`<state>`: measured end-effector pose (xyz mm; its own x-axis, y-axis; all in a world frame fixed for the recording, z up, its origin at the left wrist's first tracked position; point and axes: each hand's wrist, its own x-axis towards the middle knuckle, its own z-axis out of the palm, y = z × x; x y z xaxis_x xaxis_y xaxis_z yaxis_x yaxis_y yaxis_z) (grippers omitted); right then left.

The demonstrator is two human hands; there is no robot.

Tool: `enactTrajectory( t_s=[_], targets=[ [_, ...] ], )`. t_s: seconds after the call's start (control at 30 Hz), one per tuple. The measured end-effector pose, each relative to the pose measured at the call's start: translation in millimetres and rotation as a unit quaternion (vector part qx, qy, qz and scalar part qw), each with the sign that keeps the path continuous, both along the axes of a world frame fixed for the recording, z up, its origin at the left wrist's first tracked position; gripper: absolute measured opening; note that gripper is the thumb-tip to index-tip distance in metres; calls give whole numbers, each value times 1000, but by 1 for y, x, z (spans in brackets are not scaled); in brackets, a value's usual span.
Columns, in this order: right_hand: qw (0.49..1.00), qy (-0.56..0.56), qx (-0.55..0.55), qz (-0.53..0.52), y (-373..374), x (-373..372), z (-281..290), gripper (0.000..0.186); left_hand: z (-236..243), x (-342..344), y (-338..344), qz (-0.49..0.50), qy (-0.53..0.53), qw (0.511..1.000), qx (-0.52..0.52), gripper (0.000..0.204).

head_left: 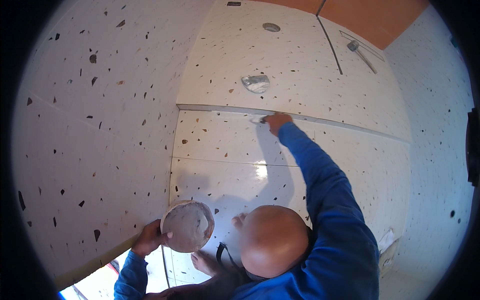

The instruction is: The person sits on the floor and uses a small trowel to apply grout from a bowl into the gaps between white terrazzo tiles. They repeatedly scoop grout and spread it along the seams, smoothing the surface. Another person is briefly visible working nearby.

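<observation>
Left hand [148, 239] clamped on the rim of a round bowl [190, 202], near the tiled floor's [230, 182] left edge. Right hand [278, 122] clamped on a small dark item [263, 120], kind unclear, beside the floor's upper-edge grey strip [225, 108].

two hands [147, 239] [279, 121], two blue sleeves [327, 187] [131, 280], one round bowl [184, 229], one mallet [363, 58], one long strip [225, 108]

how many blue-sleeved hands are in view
2: the left hand holding a round, greyish bowl at lower left, and the right hand at the long, grey ledge edge
</observation>
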<state>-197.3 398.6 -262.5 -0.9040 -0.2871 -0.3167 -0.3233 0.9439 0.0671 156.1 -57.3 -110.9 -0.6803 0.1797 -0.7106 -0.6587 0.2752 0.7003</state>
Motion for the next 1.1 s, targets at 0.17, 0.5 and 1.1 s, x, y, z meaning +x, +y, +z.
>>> enactTrajectory(
  t_s=[0.17,0.5,1.1],
  targets=[
    [1000,-21,16,-11,45,9,18,34,4,1,0,30,-25,999,20,58],
    [997,-36,50,-55,120,17,25,38,5,1,5,38,-10,999,27,45],
    [810,-118,-482,-311,127,128,-20,38,11,14,0,20,-28,999,8,54]
  ],
)
